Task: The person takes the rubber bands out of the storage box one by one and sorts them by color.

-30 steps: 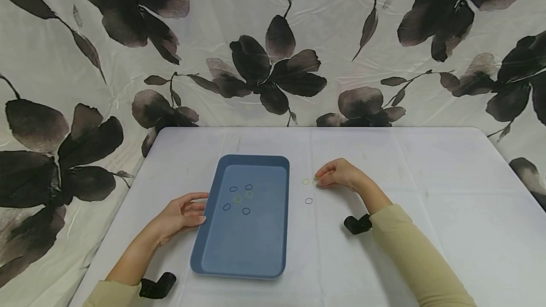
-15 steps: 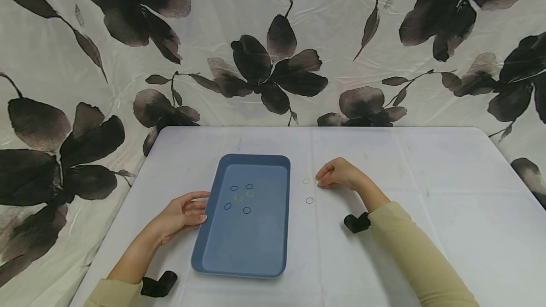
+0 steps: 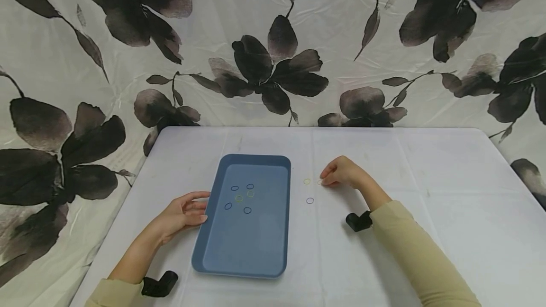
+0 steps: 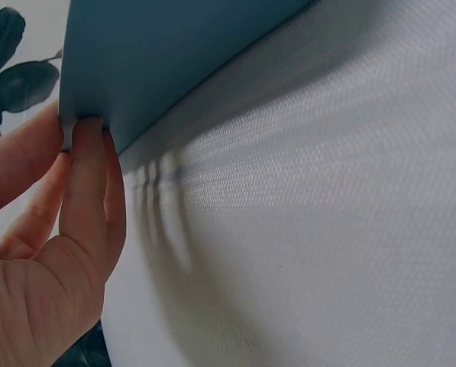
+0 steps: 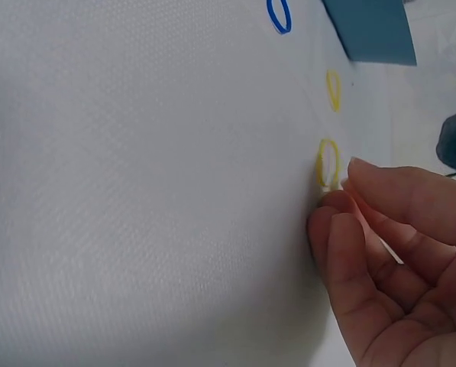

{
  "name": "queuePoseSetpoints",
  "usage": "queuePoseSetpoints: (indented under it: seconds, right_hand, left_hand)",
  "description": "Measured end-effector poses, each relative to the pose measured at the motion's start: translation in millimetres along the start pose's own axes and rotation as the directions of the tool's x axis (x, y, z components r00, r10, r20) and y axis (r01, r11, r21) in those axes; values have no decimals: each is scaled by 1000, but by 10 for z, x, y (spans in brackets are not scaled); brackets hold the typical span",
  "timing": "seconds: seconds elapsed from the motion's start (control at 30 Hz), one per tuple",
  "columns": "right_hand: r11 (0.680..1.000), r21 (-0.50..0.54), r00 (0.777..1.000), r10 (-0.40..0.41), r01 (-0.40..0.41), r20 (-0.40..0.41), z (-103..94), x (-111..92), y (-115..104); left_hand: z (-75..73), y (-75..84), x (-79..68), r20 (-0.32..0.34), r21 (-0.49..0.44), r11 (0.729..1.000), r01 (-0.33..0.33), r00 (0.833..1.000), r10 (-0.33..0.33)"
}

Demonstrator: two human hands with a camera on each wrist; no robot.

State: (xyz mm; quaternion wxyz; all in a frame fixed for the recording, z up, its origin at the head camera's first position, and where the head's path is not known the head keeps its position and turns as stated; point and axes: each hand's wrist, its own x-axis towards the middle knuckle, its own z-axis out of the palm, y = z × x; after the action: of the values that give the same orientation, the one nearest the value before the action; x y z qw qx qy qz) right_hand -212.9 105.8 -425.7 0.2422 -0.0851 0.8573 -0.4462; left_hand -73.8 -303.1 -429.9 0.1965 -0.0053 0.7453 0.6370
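A blue tray [image 3: 243, 245] with thin blue and yellow rubber bands lying inside, such as a yellow rubber band [image 3: 239, 198], is on the table. My left hand [image 3: 181, 214] touches the tray's left edge, fingers fairly straight; in the left wrist view, fingertips [image 4: 90, 130] rest against its outer wall. Right of the tray, my right hand [image 3: 343, 173] is low over the cloth, fingers bent, thumb slightly apart. Its fingertips are right at the end of a yellow rubber band [image 5: 328, 163] lying on the cloth. Another yellow rubber band [image 3: 307, 181] and a blue rubber band [image 3: 310, 200] lie closer to the tray.
White cloth covers the table [image 3: 405, 155], whose back edge meets a floral curtain [image 3: 256, 13]. Black devices [image 3: 359, 221] are worn at both wrists, below tan sleeves.
My right hand has shifted slightly right, and the yellow rubber band at its fingertips now shows more. The left hand stays at the tray's edge.
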Motion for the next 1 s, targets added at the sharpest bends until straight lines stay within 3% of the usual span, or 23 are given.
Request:
queuePoseSetpoints:
  seconds: [0.5,1.0]
  right_hand:
    - [997,77,999,24,-26,31,-125,-19,-100]
    - [994,111,999,0,-6,51,-41,57,-406]
  left_hand:
    - [2,6,-2,-14,14,1000,20,1000,-20]
    - [-12,-2,-9,-17,13,1000,22,1000,-22]
